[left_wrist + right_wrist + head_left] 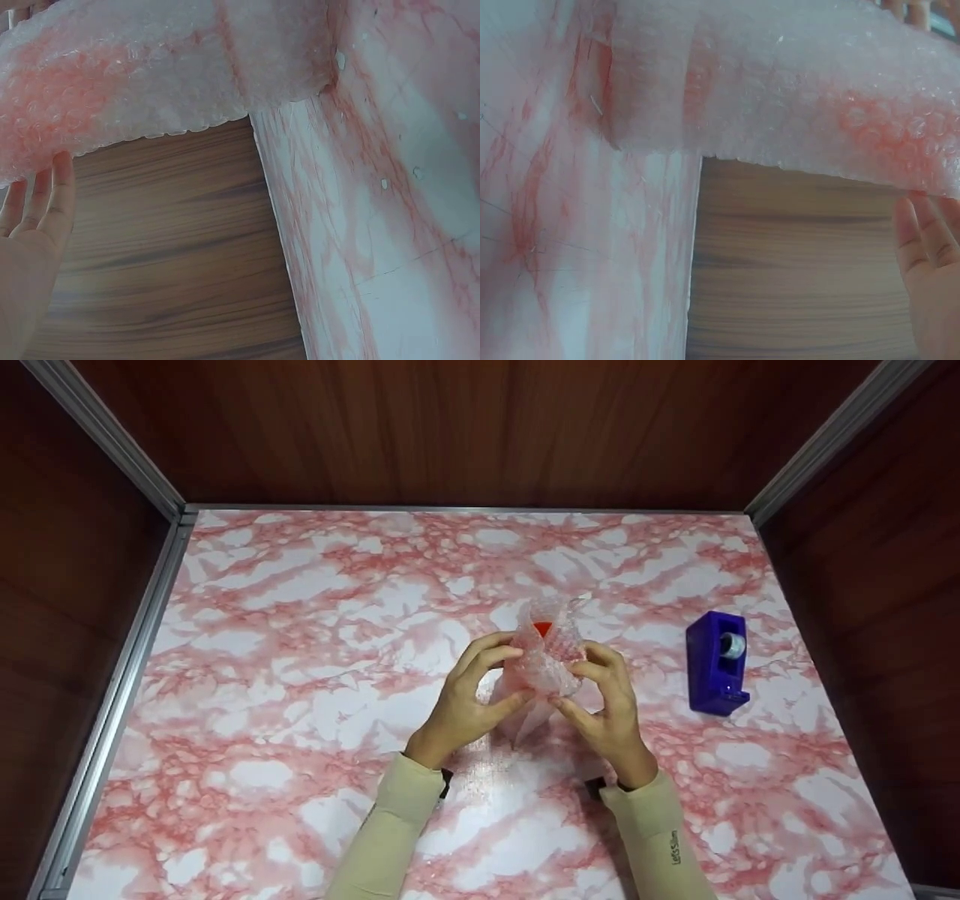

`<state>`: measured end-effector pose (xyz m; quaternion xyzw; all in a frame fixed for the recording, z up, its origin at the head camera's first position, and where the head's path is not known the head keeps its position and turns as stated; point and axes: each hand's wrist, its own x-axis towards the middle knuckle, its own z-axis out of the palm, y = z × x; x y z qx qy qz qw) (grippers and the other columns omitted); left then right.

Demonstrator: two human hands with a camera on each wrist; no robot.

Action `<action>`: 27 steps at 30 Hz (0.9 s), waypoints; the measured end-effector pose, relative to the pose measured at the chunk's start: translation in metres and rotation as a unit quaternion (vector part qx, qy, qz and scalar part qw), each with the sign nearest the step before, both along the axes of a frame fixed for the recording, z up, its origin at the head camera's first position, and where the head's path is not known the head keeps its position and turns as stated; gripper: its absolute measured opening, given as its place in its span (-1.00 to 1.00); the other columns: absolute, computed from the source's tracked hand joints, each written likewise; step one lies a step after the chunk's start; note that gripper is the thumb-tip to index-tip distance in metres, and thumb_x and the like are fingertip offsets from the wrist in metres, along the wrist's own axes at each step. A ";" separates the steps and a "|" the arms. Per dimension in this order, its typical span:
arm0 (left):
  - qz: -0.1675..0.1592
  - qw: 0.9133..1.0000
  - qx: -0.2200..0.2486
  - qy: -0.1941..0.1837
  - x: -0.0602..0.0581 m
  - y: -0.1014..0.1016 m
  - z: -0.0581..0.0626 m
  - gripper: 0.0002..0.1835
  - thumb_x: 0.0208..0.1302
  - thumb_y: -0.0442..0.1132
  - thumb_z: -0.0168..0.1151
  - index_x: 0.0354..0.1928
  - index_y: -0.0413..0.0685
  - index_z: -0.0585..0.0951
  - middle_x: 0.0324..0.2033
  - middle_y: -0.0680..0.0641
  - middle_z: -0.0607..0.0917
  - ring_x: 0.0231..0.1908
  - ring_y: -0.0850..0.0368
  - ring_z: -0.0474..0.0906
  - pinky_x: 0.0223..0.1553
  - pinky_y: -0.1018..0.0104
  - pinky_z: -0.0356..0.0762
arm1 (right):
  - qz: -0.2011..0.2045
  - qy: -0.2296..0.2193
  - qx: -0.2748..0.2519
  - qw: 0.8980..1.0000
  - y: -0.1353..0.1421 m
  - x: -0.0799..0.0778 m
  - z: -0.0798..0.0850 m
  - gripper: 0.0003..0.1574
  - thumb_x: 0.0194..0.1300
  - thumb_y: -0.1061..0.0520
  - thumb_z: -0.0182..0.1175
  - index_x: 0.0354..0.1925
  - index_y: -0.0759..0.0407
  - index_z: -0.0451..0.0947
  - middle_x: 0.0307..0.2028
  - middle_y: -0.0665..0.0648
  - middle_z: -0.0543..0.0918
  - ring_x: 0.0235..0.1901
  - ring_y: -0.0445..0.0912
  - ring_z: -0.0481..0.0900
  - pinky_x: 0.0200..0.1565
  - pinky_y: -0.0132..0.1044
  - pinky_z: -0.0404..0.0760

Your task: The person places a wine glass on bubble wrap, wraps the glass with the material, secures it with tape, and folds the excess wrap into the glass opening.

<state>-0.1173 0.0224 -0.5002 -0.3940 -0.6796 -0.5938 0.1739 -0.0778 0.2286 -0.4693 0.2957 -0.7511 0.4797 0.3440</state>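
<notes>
A sheet of clear bubble wrap (561,669) stands bunched upright around something orange-red (543,628), which peeks out through a gap near the top. Most of that inner thing is hidden, so its kind cannot be told. My left hand (466,699) grips the wrap from the left, thumb in front and fingers on the side. From the right, my right hand (611,706) holds it the same way, the two thumbs close together. In both wrist views the bubble wrap (165,82) (780,97) shows an orange-pink tint through its bubbles, and its lower part hangs to the tabletop.
A blue tape dispenser (703,671) with a roll of clear tape (735,645) stands to the right of my right hand. The red-and-white marbled table (285,675) is bordered by metal rails and dark wooden walls (465,427).
</notes>
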 end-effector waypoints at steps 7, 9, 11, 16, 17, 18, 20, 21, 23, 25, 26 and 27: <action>0.006 1.000 -0.015 0.000 0.000 0.000 0.000 -0.42 0.21 -0.28 0.47 0.25 -0.06 0.48 0.29 -0.21 0.40 0.25 -0.04 0.39 0.14 0.15 0.49 | 0.028 -0.025 0.016 0.999 0.001 0.002 0.006 -0.51 0.37 -0.03 0.28 -0.22 0.43 0.47 0.00 0.68 0.34 0.11 0.21 0.45 0.23 -0.17 0.41; 0.008 1.000 -0.019 -0.001 0.000 0.001 -0.001 -0.42 0.21 -0.26 0.47 0.25 -0.05 0.48 0.29 -0.20 0.41 0.26 -0.04 0.38 0.15 0.14 0.47 | 0.030 -0.032 0.024 0.999 0.002 0.002 0.007 -0.53 0.38 -0.02 0.27 -0.24 0.42 0.48 0.00 0.70 0.32 0.11 0.23 0.44 0.24 -0.16 0.41; 0.008 1.000 -0.018 -0.002 0.001 0.001 -0.001 -0.42 0.20 -0.26 0.48 0.25 -0.04 0.49 0.28 -0.20 0.41 0.26 -0.04 0.38 0.16 0.14 0.47 | 0.031 -0.037 0.032 0.998 0.002 0.002 0.007 -0.54 0.37 -0.02 0.26 -0.25 0.42 0.49 -0.01 0.70 0.31 0.11 0.26 0.44 0.24 -0.16 0.41; 0.006 1.000 -0.010 0.002 0.001 0.001 -0.002 -0.43 0.19 -0.30 0.48 0.24 -0.05 0.50 0.27 -0.22 0.43 0.25 -0.07 0.40 0.17 0.12 0.47 | 0.030 -0.043 0.046 0.998 0.008 -0.001 -0.003 -0.54 0.36 -0.04 0.26 -0.27 0.39 0.51 0.01 0.70 0.31 0.10 0.33 0.45 0.25 -0.15 0.41; 0.006 1.000 -0.010 0.004 0.001 0.002 -0.003 -0.43 0.19 -0.30 0.48 0.24 -0.06 0.50 0.26 -0.22 0.43 0.25 -0.08 0.40 0.17 0.12 0.47 | 0.030 -0.042 0.047 0.998 0.010 -0.002 -0.008 -0.54 0.36 -0.05 0.26 -0.27 0.38 0.52 0.02 0.69 0.32 0.10 0.32 0.45 0.25 -0.15 0.40; 0.008 1.000 -0.010 0.006 0.001 0.002 -0.004 -0.43 0.19 -0.30 0.48 0.23 -0.06 0.51 0.26 -0.23 0.43 0.24 -0.09 0.40 0.17 0.11 0.47 | 0.030 -0.041 0.048 0.998 0.012 -0.004 -0.012 -0.54 0.36 -0.06 0.26 -0.27 0.37 0.53 0.03 0.68 0.32 0.11 0.32 0.45 0.26 -0.14 0.39; 0.011 1.000 -0.011 0.011 0.001 0.002 -0.005 -0.44 0.18 -0.31 0.49 0.22 -0.07 0.52 0.25 -0.24 0.44 0.23 -0.11 0.41 0.17 0.11 0.47 | 0.030 -0.040 0.050 0.997 0.016 -0.007 -0.021 -0.54 0.34 -0.08 0.27 -0.26 0.34 0.54 0.05 0.65 0.33 0.12 0.30 0.45 0.27 -0.13 0.38; 0.012 1.000 -0.013 0.013 0.001 0.002 -0.006 -0.45 0.18 -0.31 0.48 0.22 -0.07 0.52 0.25 -0.24 0.43 0.24 -0.11 0.41 0.17 0.11 0.46 | 0.030 -0.040 0.051 0.997 0.017 -0.008 -0.024 -0.54 0.34 -0.09 0.27 -0.25 0.33 0.55 0.07 0.63 0.33 0.13 0.28 0.45 0.28 -0.13 0.37; 0.014 1.000 -0.019 0.017 0.000 0.001 -0.007 -0.46 0.18 -0.30 0.48 0.21 -0.07 0.52 0.26 -0.25 0.42 0.24 -0.11 0.41 0.18 0.11 0.46 | 0.032 -0.043 0.049 0.997 0.019 -0.009 -0.029 -0.55 0.33 -0.10 0.28 -0.23 0.31 0.56 0.09 0.59 0.34 0.15 0.25 0.44 0.27 -0.12 0.38; 0.018 0.999 -0.028 0.022 0.000 0.001 -0.008 -0.47 0.20 -0.28 0.48 0.20 -0.07 0.53 0.27 -0.25 0.41 0.24 -0.10 0.41 0.18 0.12 0.46 | 0.033 -0.048 0.049 0.997 0.021 -0.009 -0.031 -0.55 0.33 -0.10 0.29 -0.21 0.29 0.57 0.11 0.55 0.34 0.16 0.24 0.44 0.27 -0.11 0.38; 0.020 0.999 -0.034 0.024 0.000 0.001 -0.009 -0.48 0.21 -0.26 0.47 0.19 -0.06 0.53 0.27 -0.24 0.40 0.25 -0.08 0.41 0.18 0.14 0.46 | 0.033 -0.049 0.050 0.997 0.021 -0.009 -0.032 -0.56 0.34 -0.10 0.29 -0.21 0.29 0.57 0.12 0.53 0.35 0.16 0.23 0.44 0.27 -0.10 0.38; 0.022 0.999 -0.040 0.026 0.000 0.000 -0.009 -0.50 0.22 -0.24 0.46 0.19 -0.06 0.53 0.27 -0.23 0.40 0.25 -0.07 0.41 0.18 0.15 0.46 | 0.033 -0.049 0.050 0.997 0.021 -0.009 -0.032 -0.56 0.34 -0.10 0.30 -0.20 0.29 0.57 0.13 0.53 0.35 0.15 0.23 0.44 0.26 -0.10 0.38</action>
